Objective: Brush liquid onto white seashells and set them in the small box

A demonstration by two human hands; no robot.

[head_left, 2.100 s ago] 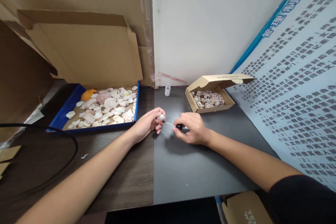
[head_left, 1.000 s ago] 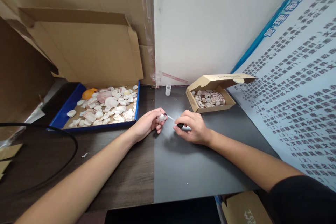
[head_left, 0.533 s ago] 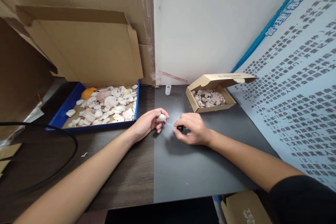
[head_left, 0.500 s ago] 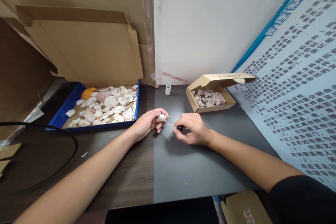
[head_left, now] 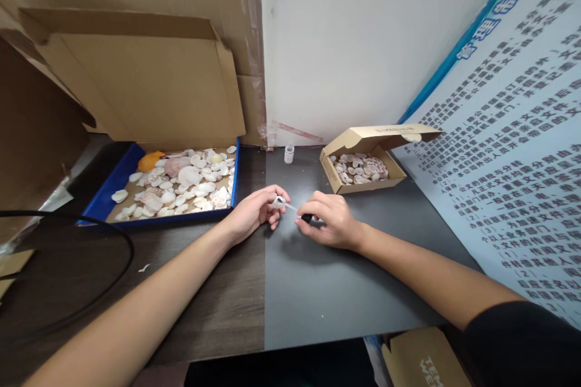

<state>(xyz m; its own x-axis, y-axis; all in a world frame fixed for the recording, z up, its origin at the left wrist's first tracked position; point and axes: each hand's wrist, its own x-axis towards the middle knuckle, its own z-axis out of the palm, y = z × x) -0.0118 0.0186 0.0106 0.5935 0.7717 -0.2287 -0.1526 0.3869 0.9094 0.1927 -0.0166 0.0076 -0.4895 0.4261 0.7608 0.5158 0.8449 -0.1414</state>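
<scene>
My left hand [head_left: 263, 208] pinches a small white seashell [head_left: 278, 202] between thumb and fingers. My right hand [head_left: 327, 219] grips the black cap [head_left: 307, 217] of a small applicator brush. Its thin pale stem [head_left: 291, 208] points left, with the tip at the shell; whether it touches is too small to tell. Both hands are above the table. Behind them stands a small clear bottle [head_left: 289, 155] with a white label.
A blue-rimmed box [head_left: 158, 219] at left, its cardboard lid raised, holds many shells [head_left: 190, 176]. A smaller cardboard box [head_left: 333, 178] with shells stands back right. A black cable [head_left: 129, 248] loops at left. A white panel [head_left: 336, 42] rises behind.
My right hand has shifted slightly left, bringing the brush tip closer to the shell. The shell has turned a little in my left hand. The view has shifted slightly.
</scene>
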